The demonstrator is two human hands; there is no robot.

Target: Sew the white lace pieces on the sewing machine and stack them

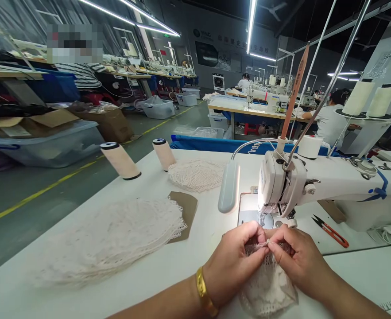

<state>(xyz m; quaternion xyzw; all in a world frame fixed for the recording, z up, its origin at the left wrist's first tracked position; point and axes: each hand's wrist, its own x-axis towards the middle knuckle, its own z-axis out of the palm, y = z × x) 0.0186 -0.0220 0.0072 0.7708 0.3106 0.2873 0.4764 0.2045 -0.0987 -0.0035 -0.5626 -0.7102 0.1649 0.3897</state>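
Both my hands pinch one cream lace piece that lies on the white table just in front of the sewing machine's needle. My left hand, with a gold bangle on the wrist, grips the lace's top edge from the left. My right hand grips the same edge from the right, fingertips touching those of the left. The white sewing machine stands directly behind my hands, its grey lamp bent down to the left of the needle.
A stack of cream lace pieces lies at my left on brown card; a smaller lace pile and two thread cones stand behind it. Red-handled snips lie right of the machine. Other people sit at tables behind.
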